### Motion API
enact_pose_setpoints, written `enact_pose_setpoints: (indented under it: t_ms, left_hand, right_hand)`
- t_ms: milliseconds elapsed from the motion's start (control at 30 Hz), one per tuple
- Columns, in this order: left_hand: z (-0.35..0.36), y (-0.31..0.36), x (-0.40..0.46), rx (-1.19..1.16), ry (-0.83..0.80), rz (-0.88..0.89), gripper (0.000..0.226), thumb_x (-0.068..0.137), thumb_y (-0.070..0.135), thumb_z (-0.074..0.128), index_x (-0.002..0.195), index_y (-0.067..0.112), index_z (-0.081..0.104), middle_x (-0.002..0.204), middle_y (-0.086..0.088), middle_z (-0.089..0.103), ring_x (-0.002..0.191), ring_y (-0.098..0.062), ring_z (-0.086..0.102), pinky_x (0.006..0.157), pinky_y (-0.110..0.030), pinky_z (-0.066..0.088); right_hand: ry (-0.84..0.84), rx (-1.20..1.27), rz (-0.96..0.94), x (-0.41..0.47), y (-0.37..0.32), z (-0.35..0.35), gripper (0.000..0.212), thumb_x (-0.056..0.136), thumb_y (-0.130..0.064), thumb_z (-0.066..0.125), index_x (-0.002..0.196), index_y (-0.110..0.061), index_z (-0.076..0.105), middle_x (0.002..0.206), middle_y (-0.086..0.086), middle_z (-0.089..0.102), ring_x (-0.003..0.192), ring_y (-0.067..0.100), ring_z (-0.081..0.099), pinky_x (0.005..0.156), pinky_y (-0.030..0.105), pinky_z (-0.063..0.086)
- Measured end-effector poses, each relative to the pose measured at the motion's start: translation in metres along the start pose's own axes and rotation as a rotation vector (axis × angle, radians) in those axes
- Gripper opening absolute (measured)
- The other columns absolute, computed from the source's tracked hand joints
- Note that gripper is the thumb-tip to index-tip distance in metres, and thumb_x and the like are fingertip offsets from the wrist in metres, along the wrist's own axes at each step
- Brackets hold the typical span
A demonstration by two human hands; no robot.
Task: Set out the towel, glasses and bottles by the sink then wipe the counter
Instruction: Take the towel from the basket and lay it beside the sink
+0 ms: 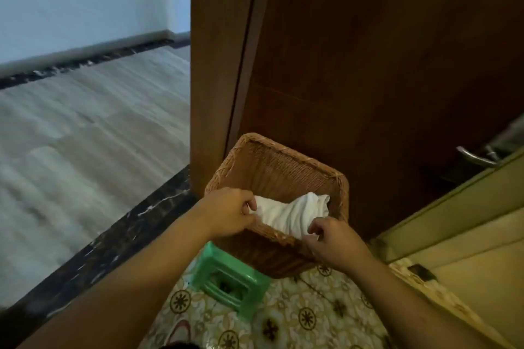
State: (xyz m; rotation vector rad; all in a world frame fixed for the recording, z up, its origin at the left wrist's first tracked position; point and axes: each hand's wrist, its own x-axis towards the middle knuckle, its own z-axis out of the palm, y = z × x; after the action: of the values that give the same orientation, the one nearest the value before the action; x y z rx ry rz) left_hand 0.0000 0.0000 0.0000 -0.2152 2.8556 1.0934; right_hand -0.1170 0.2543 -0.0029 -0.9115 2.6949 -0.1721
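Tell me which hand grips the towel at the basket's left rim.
The left hand, pinching the towel; the right hand pinches nearer the front.

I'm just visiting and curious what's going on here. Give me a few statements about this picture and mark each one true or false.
1. Both hands are at the white towel in the wicker basket. True: the left hand and the right hand each pinch the cloth near the basket's near rim.
2. The basket stands on a green plastic stool. True.
3. The basket is full of glasses and bottles. False: only the white towel shows inside it.
4. The wooden door behind the basket is painted white. False: it is dark brown wood.
5. The floor under the stool is plain grey. False: the patterned floor there has a floral pattern.
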Motion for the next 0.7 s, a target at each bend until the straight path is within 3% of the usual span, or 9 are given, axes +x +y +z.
enact_pose_setpoints:
  t_ms: [167, 367, 500, 700]
  left_hand:
    - [-0.017, -0.024, 0.084, 0.035, -0.179, 0.017, 0.025, 0.088, 0.047, 0.063, 0.109, 0.032, 0.065, 0.101, 0.014, 0.068, 0.088, -0.005, 0.061, 0.077, -0.029, 0.051]
    - [0.003, -0.052, 0.182, 0.081, -0.303, -0.002, 0.026, 0.090, 0.041, 0.063, 0.111, 0.026, 0.066, 0.106, 0.006, 0.065, 0.096, -0.015, 0.060, 0.084, -0.036, 0.052]
    - [0.039, -0.079, 0.236, 0.148, -0.385, -0.026, 0.025, 0.090, 0.038, 0.061, 0.111, 0.024, 0.064, 0.110, 0.003, 0.065, 0.096, -0.015, 0.057, 0.079, -0.031, 0.045]
    - [0.098, -0.120, 0.292, 0.290, -0.478, -0.078, 0.037, 0.097, 0.030, 0.053, 0.131, 0.015, 0.056, 0.134, -0.007, 0.056, 0.119, -0.027, 0.053, 0.100, -0.040, 0.044]
  right_hand:
    - [0.002, -0.010, 0.181, 0.050, 0.003, -0.012, 0.035, 0.087, -0.051, 0.061, 0.110, -0.026, 0.068, 0.105, -0.001, 0.063, 0.082, 0.012, 0.061, 0.069, 0.033, 0.054]
    - [-0.096, -0.015, 0.297, 0.110, 0.018, -0.005, 0.041, 0.091, -0.044, 0.062, 0.124, -0.020, 0.062, 0.126, 0.008, 0.059, 0.105, 0.025, 0.061, 0.080, 0.035, 0.052]
    - [-0.176, -0.053, 0.280, 0.157, 0.039, 0.012, 0.048, 0.092, -0.044, 0.061, 0.132, -0.019, 0.056, 0.135, 0.011, 0.053, 0.117, 0.029, 0.054, 0.089, 0.038, 0.052]
    - [-0.285, -0.145, 0.239, 0.235, 0.069, 0.050, 0.055, 0.093, -0.045, 0.059, 0.138, -0.014, 0.052, 0.138, 0.014, 0.046, 0.128, 0.034, 0.040, 0.099, 0.047, 0.046]
